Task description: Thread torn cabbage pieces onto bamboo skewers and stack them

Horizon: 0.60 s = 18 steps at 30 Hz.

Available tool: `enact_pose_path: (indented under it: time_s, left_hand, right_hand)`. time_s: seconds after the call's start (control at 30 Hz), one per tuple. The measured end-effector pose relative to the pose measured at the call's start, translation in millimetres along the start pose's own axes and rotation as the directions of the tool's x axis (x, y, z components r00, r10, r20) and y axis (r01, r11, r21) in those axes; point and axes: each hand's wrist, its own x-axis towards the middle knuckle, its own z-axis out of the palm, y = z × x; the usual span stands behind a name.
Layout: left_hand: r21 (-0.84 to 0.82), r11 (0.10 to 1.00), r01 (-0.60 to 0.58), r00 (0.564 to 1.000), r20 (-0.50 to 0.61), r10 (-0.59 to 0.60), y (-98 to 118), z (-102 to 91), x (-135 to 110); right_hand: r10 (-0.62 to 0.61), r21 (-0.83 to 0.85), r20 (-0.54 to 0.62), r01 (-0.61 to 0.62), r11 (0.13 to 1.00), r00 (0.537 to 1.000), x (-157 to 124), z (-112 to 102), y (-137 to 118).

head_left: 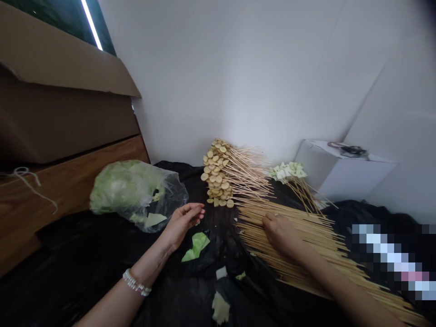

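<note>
Probably picking sticks (320, 231) with right grip (279, 230), can't tell if closed, ditto left grip (184, 221), likely needs one pinched free next.

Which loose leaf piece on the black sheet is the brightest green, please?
The piece pictured just below the left hand; the other scraps look paler.
</note>
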Motion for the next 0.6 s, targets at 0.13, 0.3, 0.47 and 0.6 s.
enact_pose_path:
  time_s: [0.13,0.3,0.47,0.6]
  left_hand:
    - [0.001,1.000,0.000,1.000,-0.008,0.000,0.8,0.0,-0.3]
    - [0.008,1.000,0.009,1.000,-0.006,-0.009,2.7,3.0,-2.1]
    - [0.201,0.980,-0.008,0.996,0.092,-0.011,0.1,1.0,-1.4]
    - [0.550,0.822,-0.145,0.967,0.256,-0.001,-0.2,-8.5,0.2]
  right_hand:
    - [0.007,0.019,-0.049,-0.006,1.000,0.999,-1.6,-4.0,2.8]
    - [-0.073,0.024,-0.279,0.082,0.996,0.957,3.9,-28.2,-9.5]
    - [-0.192,0.008,-0.528,0.230,0.973,0.828,17.5,-49.2,-49.5]
    - [-0.177,0.041,-0.614,0.255,0.966,0.769,21.5,-33.8,-72.7]
